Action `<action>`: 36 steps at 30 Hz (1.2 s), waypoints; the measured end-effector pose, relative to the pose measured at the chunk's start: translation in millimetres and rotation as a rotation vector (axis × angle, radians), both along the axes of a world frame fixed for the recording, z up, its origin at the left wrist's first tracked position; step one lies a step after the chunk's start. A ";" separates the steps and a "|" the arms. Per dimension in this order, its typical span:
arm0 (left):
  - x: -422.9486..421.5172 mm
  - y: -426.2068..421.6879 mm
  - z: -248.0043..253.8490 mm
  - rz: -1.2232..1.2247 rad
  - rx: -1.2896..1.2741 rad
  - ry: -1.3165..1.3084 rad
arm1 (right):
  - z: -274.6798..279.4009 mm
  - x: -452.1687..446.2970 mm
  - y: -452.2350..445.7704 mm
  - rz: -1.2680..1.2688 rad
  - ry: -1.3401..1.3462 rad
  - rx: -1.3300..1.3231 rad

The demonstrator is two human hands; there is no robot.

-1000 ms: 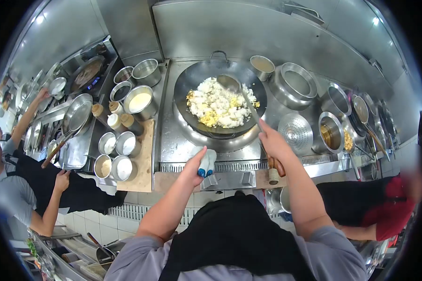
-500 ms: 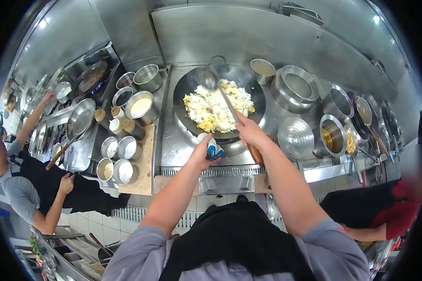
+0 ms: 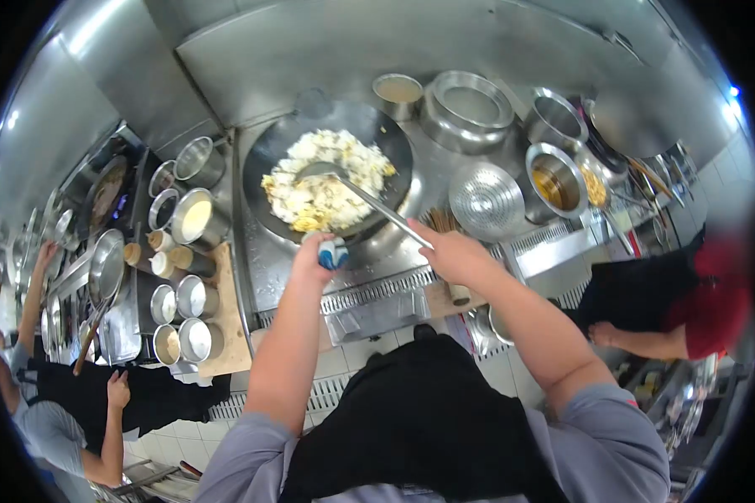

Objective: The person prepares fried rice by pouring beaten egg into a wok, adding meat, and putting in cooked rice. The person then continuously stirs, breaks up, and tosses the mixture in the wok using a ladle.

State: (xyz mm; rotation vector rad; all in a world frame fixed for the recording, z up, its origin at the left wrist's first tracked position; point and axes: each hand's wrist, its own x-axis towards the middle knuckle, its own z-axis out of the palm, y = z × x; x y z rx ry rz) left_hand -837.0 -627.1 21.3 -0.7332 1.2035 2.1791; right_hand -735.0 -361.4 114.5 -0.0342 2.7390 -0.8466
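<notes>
A large dark wok (image 3: pixel 264 142) holds white rice mixed with yellow egg (image 3: pixel 344 151). My right hand (image 3: pixel 451 251) is closed round the handle of a metal ladle (image 3: pixel 377 205), whose bowl lies on the rice. At the wok's near edge, my left hand (image 3: pixel 312 258) grips a white and blue cloth (image 3: pixel 333 254). Whether the cloth touches the wok rim cannot be made out. Just beyond my right hand stands a bamboo brush (image 3: pixel 441 220), partly hidden by that hand.
Left of the wok are metal containers (image 3: pixel 201 216) and squeeze bottles (image 3: pixel 161 266). On the right are a perforated strainer (image 3: pixel 485 201), a large pot (image 3: pixel 466 113) and an oil pot (image 3: pixel 555 180). One person (image 3: pixel 50 419) works at left; another (image 3: pixel 696 293) stands at right.
The ladle bowl has come from the wok's far side down onto the middle of the rice. My right hand has drawn back nearer to me. The view has shifted and tilted.
</notes>
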 end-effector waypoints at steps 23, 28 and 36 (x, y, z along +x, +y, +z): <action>95.2 10.6 52.1 0.129 0.057 -0.084 | 148.5 112.8 17.7 0.097 -0.108 0.484; 46.2 -7.5 18.6 0.103 0.123 0.023 | 70.6 70.2 9.6 0.041 -0.017 0.243; 97.8 -5.8 -31.3 -0.147 0.021 -0.073 | 78.9 91.6 -1.3 0.064 0.112 0.423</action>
